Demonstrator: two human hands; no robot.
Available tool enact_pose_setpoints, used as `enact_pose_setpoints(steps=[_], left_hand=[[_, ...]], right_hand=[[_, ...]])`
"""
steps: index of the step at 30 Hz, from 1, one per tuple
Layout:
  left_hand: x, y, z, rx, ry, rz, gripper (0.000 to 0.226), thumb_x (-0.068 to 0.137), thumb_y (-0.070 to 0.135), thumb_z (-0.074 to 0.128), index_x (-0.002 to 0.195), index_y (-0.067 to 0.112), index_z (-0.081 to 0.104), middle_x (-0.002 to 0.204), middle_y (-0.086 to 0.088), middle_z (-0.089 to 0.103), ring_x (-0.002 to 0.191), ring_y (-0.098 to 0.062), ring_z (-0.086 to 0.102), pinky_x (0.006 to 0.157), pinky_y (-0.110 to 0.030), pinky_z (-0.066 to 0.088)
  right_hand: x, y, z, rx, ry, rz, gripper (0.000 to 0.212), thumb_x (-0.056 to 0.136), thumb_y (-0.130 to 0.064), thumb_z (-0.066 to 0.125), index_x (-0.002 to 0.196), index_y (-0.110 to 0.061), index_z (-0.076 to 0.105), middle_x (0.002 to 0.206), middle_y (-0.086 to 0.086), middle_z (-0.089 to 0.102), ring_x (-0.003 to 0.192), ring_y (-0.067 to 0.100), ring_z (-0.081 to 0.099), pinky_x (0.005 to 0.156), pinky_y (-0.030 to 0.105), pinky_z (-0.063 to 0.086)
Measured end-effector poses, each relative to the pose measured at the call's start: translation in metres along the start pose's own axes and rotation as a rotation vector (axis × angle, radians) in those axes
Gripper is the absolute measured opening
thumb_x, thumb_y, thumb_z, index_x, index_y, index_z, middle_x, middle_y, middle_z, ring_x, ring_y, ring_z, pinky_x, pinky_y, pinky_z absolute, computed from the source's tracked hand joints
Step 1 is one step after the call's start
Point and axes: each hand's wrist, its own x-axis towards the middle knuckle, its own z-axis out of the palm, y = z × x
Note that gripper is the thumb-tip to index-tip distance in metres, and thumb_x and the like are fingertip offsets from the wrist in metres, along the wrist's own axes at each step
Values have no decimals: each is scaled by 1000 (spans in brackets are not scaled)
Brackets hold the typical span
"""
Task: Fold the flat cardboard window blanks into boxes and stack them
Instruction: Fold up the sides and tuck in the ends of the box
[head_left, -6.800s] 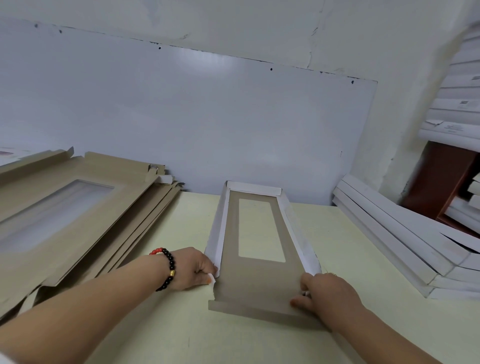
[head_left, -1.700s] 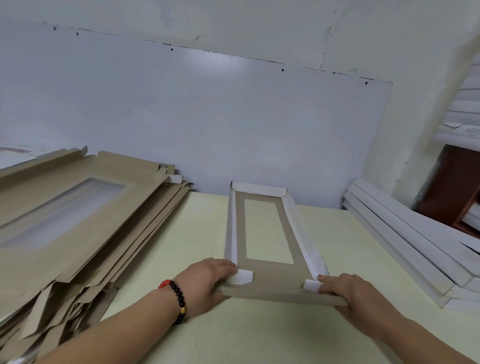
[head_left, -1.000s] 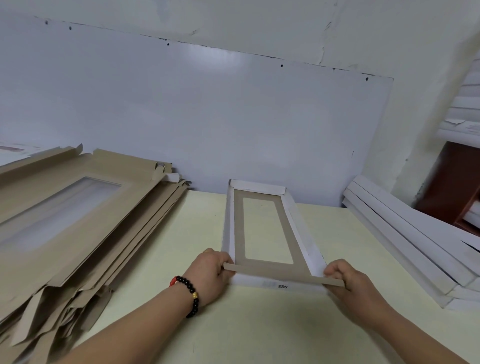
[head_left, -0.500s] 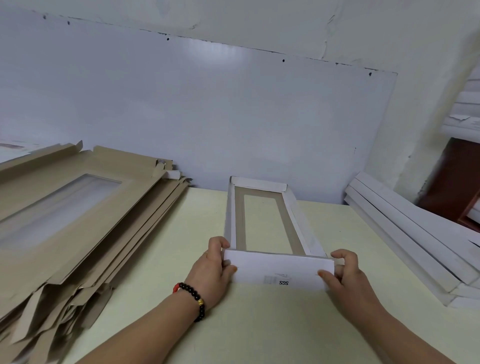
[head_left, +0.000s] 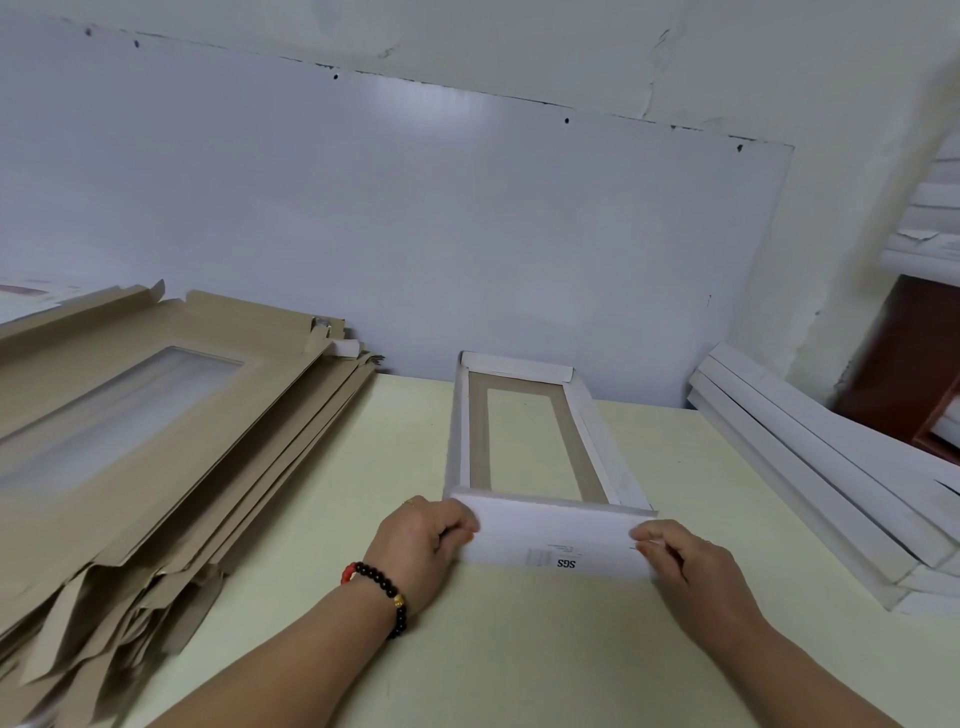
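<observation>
While hands (head_left: 561, 556) grip its near flap, box (head_left: 524, 431) lying beyond

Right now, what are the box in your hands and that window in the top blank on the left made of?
Box: thin cardboard, it seems, raw brown inside, smooth matte white outside, folding in sharp creases; the near flap carries small print. Window in the top blank: likely clear plastic film, glossy and hazy.

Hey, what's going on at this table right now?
A person is folding a cardboard window box on the table. The left hand and right hand each grip one end of its near white end flap, which stands folded up. The other three walls are up too. Flat brown blanks lie piled on the left; finished white boxes are stacked on the right.
</observation>
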Motion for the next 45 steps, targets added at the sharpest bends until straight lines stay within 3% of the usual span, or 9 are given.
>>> enact_pose_setpoints(steps=[4, 8, 19, 26, 31, 35, 38, 41, 45], left_hand=[[1, 1, 1, 31, 9, 21, 19, 94, 21, 58, 105, 28, 72, 92, 25, 61, 99, -5, 50, 80, -6, 33], [1, 2, 0, 91, -5, 29, 22, 97, 23, 54, 110, 27, 71, 109, 15, 67, 106, -9, 51, 89, -17, 37], [4, 10, -4, 267, -2, 105, 14, 94, 29, 56, 101, 24, 66, 101, 9, 49, 99, -12, 46, 79, -20, 37], [26, 31, -7, 616, -206, 151, 22, 93, 18, 47, 104, 27, 64, 104, 7, 61, 110, -18, 39, 91, -30, 23], [31, 50, 9, 752, -359, 160, 23, 92, 12, 43, 91, 24, 63, 93, 0, 63, 98, -21, 47, 89, -31, 25], [37, 69, 38, 764, -556, 86, 27, 95, 15, 38, 98, 12, 65, 69, -1, 45, 78, -23, 48, 77, -32, 40], [50, 75, 47, 685, -705, -62, 28, 96, 18, 40, 112, 11, 63, 77, -4, 49, 83, -24, 51, 76, -32, 41], [53, 69, 45, 657, -721, -97, 29, 96, 18, 41, 118, 16, 60, 80, -4, 51, 85, -27, 53, 78, -32, 43], [39, 58, 32, 671, -567, 36, 19, 94, 15, 42, 96, 11, 61, 71, -1, 44, 78, -25, 53, 70, -31, 41]], right_hand=[[-1, 1, 0, -15, 9, -32, 19, 91, -16, 64, 99, -28, 75, 99, -25, 67, 95, 2, 63, 86, 19, 44], [0, 2, -3, -76, -18, -65, 17, 91, -15, 64, 98, -25, 76, 91, -25, 66, 89, 7, 63, 79, 20, 43], [5, -2, -10, -130, -116, -63, 17, 91, -25, 64, 93, -39, 74, 85, -13, 54, 77, 6, 56, 69, 21, 38], [22, -24, -23, -675, -315, -196, 25, 100, -42, 39, 107, -43, 63, 107, -21, 50, 108, 9, 40, 85, 28, 21], [24, -46, -11, -883, -394, -294, 30, 100, -36, 35, 99, -27, 63, 100, -7, 56, 101, 16, 50, 89, 32, 27], [21, -61, 18, -874, -432, -376, 30, 102, -34, 35, 105, -24, 63, 107, -1, 59, 103, 22, 54, 83, 35, 32], [20, -64, 36, -759, -463, -442, 30, 105, -30, 32, 108, -18, 59, 106, 4, 58, 101, 25, 54, 83, 36, 38], [20, -62, 41, -622, -450, -434, 31, 104, -31, 31, 106, -14, 56, 101, 7, 57, 95, 26, 54, 83, 37, 41], [22, -56, 27, -699, -460, -472, 21, 103, -26, 36, 99, -20, 56, 104, 2, 59, 95, 23, 57, 74, 35, 35]])
